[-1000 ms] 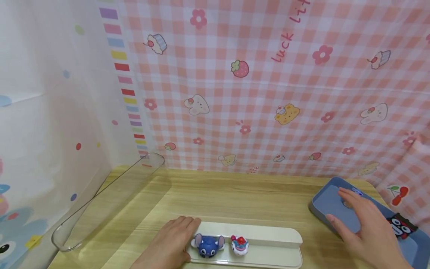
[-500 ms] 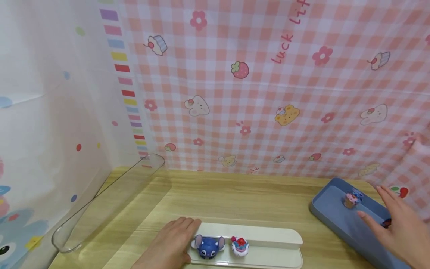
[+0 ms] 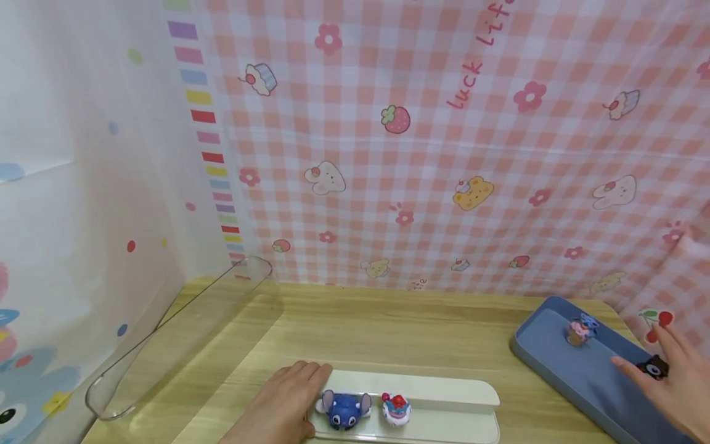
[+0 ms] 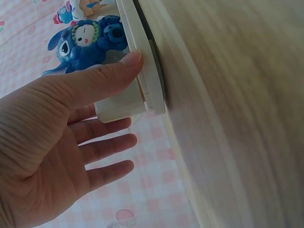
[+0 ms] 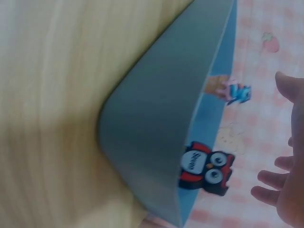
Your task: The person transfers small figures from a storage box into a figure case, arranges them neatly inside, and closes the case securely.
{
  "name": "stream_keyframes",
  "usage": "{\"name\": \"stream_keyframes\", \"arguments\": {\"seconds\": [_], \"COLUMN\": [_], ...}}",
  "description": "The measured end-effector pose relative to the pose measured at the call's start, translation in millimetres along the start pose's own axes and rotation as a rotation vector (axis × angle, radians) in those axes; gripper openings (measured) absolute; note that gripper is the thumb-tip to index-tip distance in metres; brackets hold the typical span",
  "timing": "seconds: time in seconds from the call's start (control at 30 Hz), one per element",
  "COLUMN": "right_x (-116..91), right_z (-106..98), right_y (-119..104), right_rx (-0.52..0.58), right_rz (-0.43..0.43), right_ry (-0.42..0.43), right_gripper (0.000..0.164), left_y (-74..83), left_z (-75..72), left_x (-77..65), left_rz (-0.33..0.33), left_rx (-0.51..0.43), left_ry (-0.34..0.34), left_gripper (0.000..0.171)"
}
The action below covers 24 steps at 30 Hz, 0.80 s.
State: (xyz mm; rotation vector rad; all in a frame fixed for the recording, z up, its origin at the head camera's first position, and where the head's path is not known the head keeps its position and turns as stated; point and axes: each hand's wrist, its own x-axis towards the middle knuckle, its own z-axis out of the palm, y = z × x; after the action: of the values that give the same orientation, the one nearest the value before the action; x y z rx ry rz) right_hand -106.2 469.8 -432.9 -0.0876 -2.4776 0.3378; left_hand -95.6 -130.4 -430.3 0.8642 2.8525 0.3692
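My left hand point(image 3: 285, 398) holds the left end of a cream two-step display stand point(image 3: 438, 419), thumb on its near edge and a finger behind. On the stand sit a blue big-eared figurine point(image 3: 344, 408) and a small white figurine point(image 3: 396, 409) with a red top. In the left wrist view the blue one lies right by the thumb point(image 4: 111, 78). My right hand point(image 3: 671, 382) hovers with fingers spread over a blue-grey tray point(image 3: 588, 388). Nearest to it is a black and red owl figurine point(image 5: 206, 168), partly covered by the hand in the head view.
An ice-cream-cone figurine point(image 3: 580, 330) with a blue top stands at the tray's far end. A clear plastic cover point(image 3: 183, 339) lies at the left of the wooden table point(image 3: 388, 320). A pink checked cloth point(image 3: 388, 154) hangs behind.
My right hand has moved right across the tray, uncovering the cone figurine and then part of the owl. The left hand stays at the stand. The head view has tilted slightly up.
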Motion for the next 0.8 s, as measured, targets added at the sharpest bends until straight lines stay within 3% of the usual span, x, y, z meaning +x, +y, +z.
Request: {"name": "stream_keyframes", "arguments": {"seconds": [0.2, 0.4, 0.57, 0.8], "right_x": [-6, -8, -11, -14], "right_z": [6, 11, 16, 21], "right_y": [17, 27, 32, 38], "right_rx": [-0.013, -0.104, -0.062, -0.029], "right_rz": [0.008, 0.044, -0.02, -0.018], "right_ry": [-0.04, -0.175, -0.125, -0.102], "right_gripper": [0.133, 0.102, 0.088, 0.081], "left_y": [-0.2, -0.6, -0.8, -0.7], "left_z": [0.7, 2.5, 3.7, 3.9], "left_x": [0.1, -1.3, -1.3, -1.1], "left_rz": [0.002, 0.021, 0.016, 0.01], "left_rx": [-0.004, 0.021, 0.013, 0.01], "left_ry": [-0.014, 0.012, 0.008, 0.008], "left_gripper": [0.086, 0.084, 0.085, 0.085]}}
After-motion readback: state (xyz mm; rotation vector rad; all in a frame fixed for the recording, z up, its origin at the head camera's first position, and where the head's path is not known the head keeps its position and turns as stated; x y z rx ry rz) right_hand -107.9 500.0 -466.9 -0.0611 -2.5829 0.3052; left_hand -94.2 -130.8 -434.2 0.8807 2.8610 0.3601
